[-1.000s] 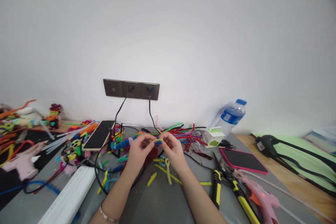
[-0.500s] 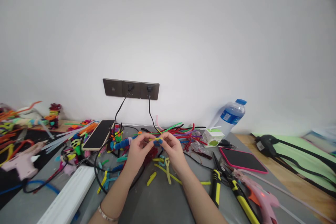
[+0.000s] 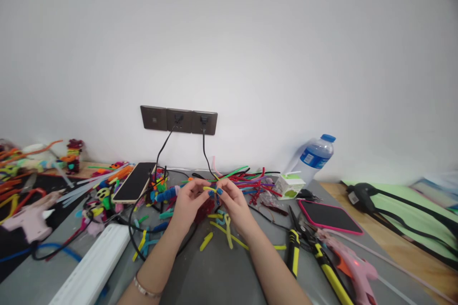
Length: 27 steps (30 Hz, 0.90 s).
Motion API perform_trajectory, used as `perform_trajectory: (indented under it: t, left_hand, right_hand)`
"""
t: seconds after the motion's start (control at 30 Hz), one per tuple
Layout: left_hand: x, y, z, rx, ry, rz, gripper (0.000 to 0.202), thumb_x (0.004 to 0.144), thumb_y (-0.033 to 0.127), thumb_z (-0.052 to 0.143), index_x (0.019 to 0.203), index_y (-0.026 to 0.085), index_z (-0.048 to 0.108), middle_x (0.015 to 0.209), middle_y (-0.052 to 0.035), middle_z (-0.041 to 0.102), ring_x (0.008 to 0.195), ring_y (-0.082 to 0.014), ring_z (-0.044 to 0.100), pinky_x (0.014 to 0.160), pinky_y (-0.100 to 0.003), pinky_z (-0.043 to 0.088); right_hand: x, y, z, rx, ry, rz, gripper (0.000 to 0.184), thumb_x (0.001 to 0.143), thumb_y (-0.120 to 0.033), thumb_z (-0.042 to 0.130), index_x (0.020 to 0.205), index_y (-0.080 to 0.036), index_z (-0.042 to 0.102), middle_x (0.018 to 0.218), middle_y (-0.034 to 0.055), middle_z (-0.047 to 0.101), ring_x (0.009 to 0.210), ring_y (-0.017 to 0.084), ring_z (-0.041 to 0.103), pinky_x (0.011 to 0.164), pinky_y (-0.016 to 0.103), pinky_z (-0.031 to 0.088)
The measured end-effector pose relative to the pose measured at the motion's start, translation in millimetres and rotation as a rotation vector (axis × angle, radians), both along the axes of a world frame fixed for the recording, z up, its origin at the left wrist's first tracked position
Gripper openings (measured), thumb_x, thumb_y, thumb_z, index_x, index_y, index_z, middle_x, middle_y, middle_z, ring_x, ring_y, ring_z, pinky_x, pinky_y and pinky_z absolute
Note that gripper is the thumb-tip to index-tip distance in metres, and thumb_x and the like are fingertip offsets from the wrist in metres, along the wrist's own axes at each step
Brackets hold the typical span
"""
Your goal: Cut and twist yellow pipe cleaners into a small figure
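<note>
Both hands meet at the middle of the desk, fingertips pinched together. My left hand (image 3: pixel 191 200) and my right hand (image 3: pixel 232 200) are closed on a small yellow pipe cleaner (image 3: pixel 213 189) between thumbs and fingers. Blue patches show at the thumb tips; whether they are nails or blue fuzz I cannot tell. Just below the hands lie a bent pale yellow pipe cleaner (image 3: pixel 228 232), a short yellow piece (image 3: pixel 206 241) and a long yellow strand (image 3: pixel 238 242). Behind them spreads a pile of red, green and purple pipe cleaners (image 3: pixel 250 183).
On the right are yellow-black pliers (image 3: pixel 324 262), a pink glue gun (image 3: pixel 356 269), a pink-edged phone (image 3: pixel 331 217), a small box (image 3: pixel 289 186) and a bottle (image 3: pixel 315 157). Leftward lie a phone (image 3: pixel 136 182), a white power strip (image 3: pixel 95 267), black cables (image 3: pixel 130 233) and another glue gun (image 3: pixel 30 221).
My fingertips have shifted slightly around the small yellow piece, and the blue patches now show further apart. The things on the desk stay where they were.
</note>
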<state>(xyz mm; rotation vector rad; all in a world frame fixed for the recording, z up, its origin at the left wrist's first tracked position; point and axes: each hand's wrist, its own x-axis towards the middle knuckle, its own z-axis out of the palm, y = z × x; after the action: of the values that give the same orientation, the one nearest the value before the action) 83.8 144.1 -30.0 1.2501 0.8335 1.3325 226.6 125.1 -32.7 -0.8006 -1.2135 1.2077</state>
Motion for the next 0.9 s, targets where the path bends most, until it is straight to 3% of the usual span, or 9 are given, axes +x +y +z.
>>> perform_trajectory:
  t: [0.23,0.4,0.63,0.9]
  left_hand:
    - [-0.6,4.1,-4.2,0.007,0.035,0.064,0.017,0.069,0.029,0.074,0.079,0.017,0.066,0.073,-0.0009,0.066,0.067,-0.0138,0.060,0.062,-0.022,0.046]
    - [-1.2,6.1,-9.1,0.071,0.054,0.088,0.015,0.069,0.026,0.074,0.073,0.017,0.064,0.070,-0.0001,0.064,0.066,-0.0136,0.060,0.063,-0.022,0.047]
    - [1.5,3.1,-3.3,0.125,0.059,0.060,0.015,0.068,0.026,0.074,0.066,0.016,0.063,0.065,0.0010,0.060,0.063,-0.0129,0.056,0.060,-0.022,0.046]
    - [1.5,1.5,-2.0,-0.087,-0.095,-0.023,0.019,0.064,0.028,0.079,0.076,0.016,0.069,0.069,0.0003,0.063,0.064,-0.0110,0.054,0.059,-0.019,0.042]
  right_hand:
    - [-3.2,5.8,-4.7,0.083,-0.056,-0.098,0.027,0.079,-0.045,0.066,0.078,-0.020,0.055,0.069,-0.0022,0.050,0.059,0.012,0.042,0.055,0.024,0.034]
    - [-1.7,8.3,-9.9,0.162,-0.156,-0.194,0.019,0.079,-0.036,0.065,0.075,-0.020,0.055,0.063,-0.0033,0.049,0.057,0.012,0.041,0.054,0.024,0.032]
    - [-1.4,4.1,-7.0,0.201,-0.178,-0.259,0.013,0.082,-0.031,0.059,0.077,-0.020,0.053,0.065,-0.0032,0.047,0.058,0.012,0.042,0.054,0.024,0.032]
    - [-3.0,5.8,-7.0,0.179,-0.160,-0.167,0.021,0.083,-0.039,0.060,0.078,-0.022,0.049,0.064,-0.0041,0.043,0.055,0.012,0.037,0.051,0.024,0.030]
